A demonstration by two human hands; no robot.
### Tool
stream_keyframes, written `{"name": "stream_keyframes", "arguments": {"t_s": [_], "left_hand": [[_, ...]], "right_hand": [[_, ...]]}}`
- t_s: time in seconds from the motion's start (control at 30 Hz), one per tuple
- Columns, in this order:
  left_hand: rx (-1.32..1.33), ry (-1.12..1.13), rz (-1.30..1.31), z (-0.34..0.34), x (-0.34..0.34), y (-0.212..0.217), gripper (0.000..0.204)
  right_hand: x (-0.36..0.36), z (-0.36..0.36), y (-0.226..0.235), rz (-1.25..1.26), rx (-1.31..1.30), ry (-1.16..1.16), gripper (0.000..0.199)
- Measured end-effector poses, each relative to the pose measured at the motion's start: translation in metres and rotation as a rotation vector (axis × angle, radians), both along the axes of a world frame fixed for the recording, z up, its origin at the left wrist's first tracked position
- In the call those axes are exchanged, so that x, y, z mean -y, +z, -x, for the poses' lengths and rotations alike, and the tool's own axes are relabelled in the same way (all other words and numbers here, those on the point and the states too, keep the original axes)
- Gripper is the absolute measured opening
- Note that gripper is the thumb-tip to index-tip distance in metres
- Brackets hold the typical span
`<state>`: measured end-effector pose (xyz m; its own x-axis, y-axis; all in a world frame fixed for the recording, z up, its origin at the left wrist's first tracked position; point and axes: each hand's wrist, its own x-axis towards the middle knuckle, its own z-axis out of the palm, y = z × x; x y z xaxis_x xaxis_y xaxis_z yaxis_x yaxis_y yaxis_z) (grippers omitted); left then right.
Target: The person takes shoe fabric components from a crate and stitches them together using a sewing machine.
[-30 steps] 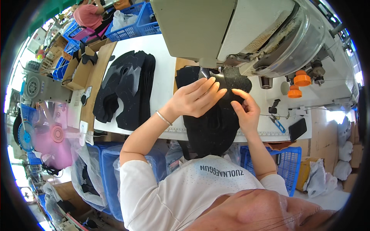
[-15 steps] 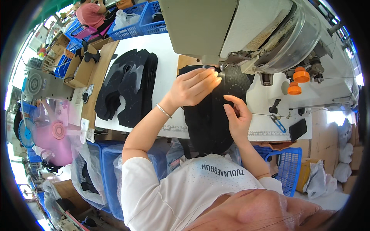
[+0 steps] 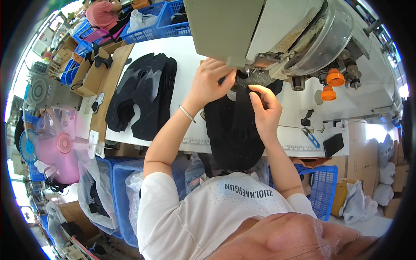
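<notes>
Both my hands, left [image 3: 209, 84] & right [image 3: 262, 105], pinch black fabric [image 3: 234, 130] at the sewing machine [image 3: 277, 39]; stack [image 3: 141, 97] left of machine looks unsewn.

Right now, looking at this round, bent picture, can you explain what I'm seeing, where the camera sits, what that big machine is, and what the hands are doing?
The camera sits on a person's head and looks down, so the arms enter from the bottom edge. Its very wide lens bends straight edges and rounds the picture.

The large pale machine at the top looks like an industrial sewing machine standing on a white table. The left hand and the right hand both pinch a piece of black fabric just under the machine's head; the fabric hangs down over the table's near edge.

Left of it lies a stack of black fabric pieces. Blue crates stand beyond the table, and another person in a pink top works at the upper left.
</notes>
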<state>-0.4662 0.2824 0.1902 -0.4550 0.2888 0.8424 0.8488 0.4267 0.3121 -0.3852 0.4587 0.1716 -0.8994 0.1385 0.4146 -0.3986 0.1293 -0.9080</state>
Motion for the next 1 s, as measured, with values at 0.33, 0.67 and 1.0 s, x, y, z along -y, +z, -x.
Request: {"name": "stream_keyframes", "arguments": {"t_s": [0.33, 0.67, 1.0], "left_hand": [[1.018, -0.356, -0.845, 0.019, -0.034, 0.007, 0.017], [0.379, -0.083, -1.183, -0.081, 0.079, 0.038, 0.017], [0.927, 0.493, -0.603, 0.005, 0.328, -0.020, 0.035]], "right_hand": [[-0.018, 0.007, 0.005, -0.127, 0.064, 0.008, 0.015], [-0.067, -0.004, -0.007, -0.255, -0.085, -0.075, 0.016], [-0.048, -0.030, -0.061, -0.120, 0.183, 0.066, 0.014]]}}
